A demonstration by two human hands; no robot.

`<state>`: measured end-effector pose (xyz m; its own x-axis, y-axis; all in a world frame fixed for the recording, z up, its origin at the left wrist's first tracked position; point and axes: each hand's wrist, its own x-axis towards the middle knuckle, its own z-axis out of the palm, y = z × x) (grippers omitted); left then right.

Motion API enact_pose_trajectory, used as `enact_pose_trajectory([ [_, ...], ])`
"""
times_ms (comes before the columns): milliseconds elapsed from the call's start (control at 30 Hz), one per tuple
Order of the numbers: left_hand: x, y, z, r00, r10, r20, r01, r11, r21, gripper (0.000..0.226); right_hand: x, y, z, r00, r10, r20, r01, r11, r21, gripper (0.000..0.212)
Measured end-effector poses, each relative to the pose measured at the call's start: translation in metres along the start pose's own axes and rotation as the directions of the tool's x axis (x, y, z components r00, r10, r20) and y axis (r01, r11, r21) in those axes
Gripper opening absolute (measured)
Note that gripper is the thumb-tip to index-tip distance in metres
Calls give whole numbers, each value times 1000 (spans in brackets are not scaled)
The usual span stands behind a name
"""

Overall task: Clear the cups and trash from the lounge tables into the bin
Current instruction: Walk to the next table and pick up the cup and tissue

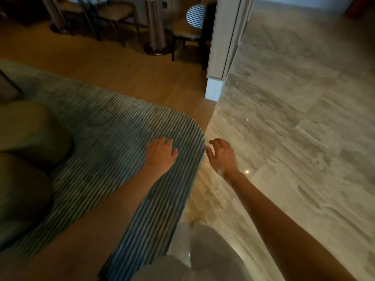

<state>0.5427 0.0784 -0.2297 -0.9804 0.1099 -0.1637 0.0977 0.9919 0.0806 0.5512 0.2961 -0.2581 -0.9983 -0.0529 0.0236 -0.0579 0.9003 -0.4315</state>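
Note:
My left hand [160, 154] is stretched out over the striped rug, fingers loosely spread, holding nothing. My right hand [222, 156] hangs over the marble floor, fingers curled apart, also with nothing in it. No cup, trash or bin shows in this view. The image is blurred by motion.
A blue-and-white striped rug [113, 138] covers the floor at left, with an olive sofa [26, 159] on it. A white pillar [221, 49] stands ahead. Beyond it are chairs [190, 29] and pedestal table legs [155, 31] on wooden flooring. Marble floor [294, 118] spreads to the right.

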Motion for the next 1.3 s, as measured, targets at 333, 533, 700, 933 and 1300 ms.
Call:
enact_pose_trajectory([
  [333,222,-24,-70,984,-104,-146,100,994,-32,49,261,-3,-35,974,-195,116,196,981,3,39],
  [533,381,-84,-114,955,-177,-237,143,978,-151,47,449,-36,-27,953,-253,168,259,966,-14,38],
  [700,506,-141,-169,943,-205,-263,176,976,-130,44,602,-89,-38,943,-301,141,303,953,13,30],
  [933,651,-189,-192,948,-253,-193,233,965,-120,45,751,-106,-11,933,-331,140,330,943,33,30],
  [1300,917,-251,-222,902,-413,-124,403,910,-99,48,1071,-127,16,865,-489,111,497,866,-59,34],
])
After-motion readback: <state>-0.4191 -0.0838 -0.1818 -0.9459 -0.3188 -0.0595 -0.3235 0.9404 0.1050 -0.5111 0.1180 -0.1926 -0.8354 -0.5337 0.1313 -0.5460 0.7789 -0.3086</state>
